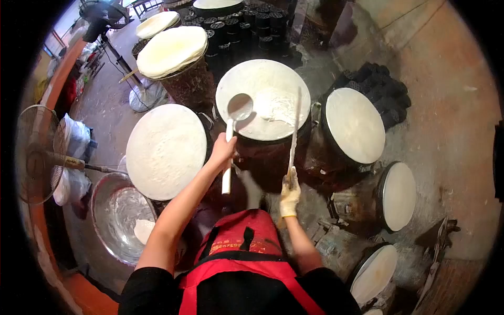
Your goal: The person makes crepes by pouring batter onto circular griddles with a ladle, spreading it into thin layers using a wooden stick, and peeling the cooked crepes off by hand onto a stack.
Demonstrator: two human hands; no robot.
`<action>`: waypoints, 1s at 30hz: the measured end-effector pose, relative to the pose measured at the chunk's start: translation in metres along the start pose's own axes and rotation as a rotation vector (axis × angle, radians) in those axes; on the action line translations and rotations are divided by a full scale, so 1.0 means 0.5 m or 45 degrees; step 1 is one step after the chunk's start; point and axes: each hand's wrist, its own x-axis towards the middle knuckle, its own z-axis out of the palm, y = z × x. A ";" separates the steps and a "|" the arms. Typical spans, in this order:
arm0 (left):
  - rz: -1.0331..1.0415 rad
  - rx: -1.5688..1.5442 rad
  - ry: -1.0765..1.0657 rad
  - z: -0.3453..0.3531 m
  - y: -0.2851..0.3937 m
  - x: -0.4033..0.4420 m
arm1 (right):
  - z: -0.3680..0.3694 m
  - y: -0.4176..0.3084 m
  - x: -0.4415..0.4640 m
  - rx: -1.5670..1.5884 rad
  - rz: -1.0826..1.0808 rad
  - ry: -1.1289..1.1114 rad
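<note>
My bare left hand (224,148) is closed around the pale handle of a ladle (240,107). The ladle's bowl hangs over the left part of a round griddle (231,79) coated in white. A thick, wet patch of white batter (276,107) lies on that griddle, right of the ladle. In a pale, stained glove, my right hand (290,197) grips the lower end of a long, thin, batter-smeared spreading stick (295,128). Its upper part crosses the griddle's right side, beside the wet patch; whether it touches the surface I cannot tell.
More round griddles with white layers stand around: left (167,152), right (355,126), and lower right. A stack of thin sheets (173,50) tops a drum at upper left. A metal basin (113,231) with white residue sits lower left. Black briquettes (375,89) and fans (39,155) are nearby.
</note>
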 end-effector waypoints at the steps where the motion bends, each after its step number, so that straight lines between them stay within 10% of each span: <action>1: -0.038 0.014 -0.002 0.025 -0.003 0.035 | 0.017 0.021 -0.005 -0.094 -0.120 0.060; 5: -0.148 -0.038 0.104 0.128 0.037 0.051 | 0.094 0.082 -0.016 -0.092 0.004 -0.256; 8: -0.509 -0.726 -0.035 0.128 0.048 0.089 | 0.112 0.010 0.000 -0.279 0.654 -0.285; 10: -0.627 -1.434 -0.408 0.033 0.125 0.037 | 0.086 0.030 0.068 -0.082 0.127 -0.412; 11: -0.626 -1.592 -0.588 0.000 0.132 0.022 | 0.093 -0.083 0.083 0.083 0.544 -0.356; 15: -0.555 -1.432 -0.525 -0.021 0.136 -0.069 | 0.051 -0.041 0.204 0.484 0.266 -0.029; 17: -0.645 -1.288 -0.412 -0.014 0.121 -0.093 | 0.044 -0.057 0.125 -0.927 -0.095 -0.333; 19: -0.750 -1.459 -0.452 -0.007 0.086 -0.135 | 0.064 -0.127 0.052 -0.765 0.224 -0.622; 21: -0.743 -1.431 -0.276 0.007 0.088 -0.212 | 0.025 -0.134 0.071 -1.154 -0.055 -0.785; 25: -0.770 -1.644 -0.045 0.028 0.013 -0.324 | -0.085 -0.092 0.207 -0.105 0.081 -0.282; 29: -0.834 -1.565 0.035 0.050 -0.053 -0.368 | -0.092 -0.117 0.060 -1.076 -0.537 -0.469; 30: -0.860 -1.577 0.027 0.048 -0.068 -0.373 | -0.093 -0.117 0.008 -1.189 -0.342 -0.538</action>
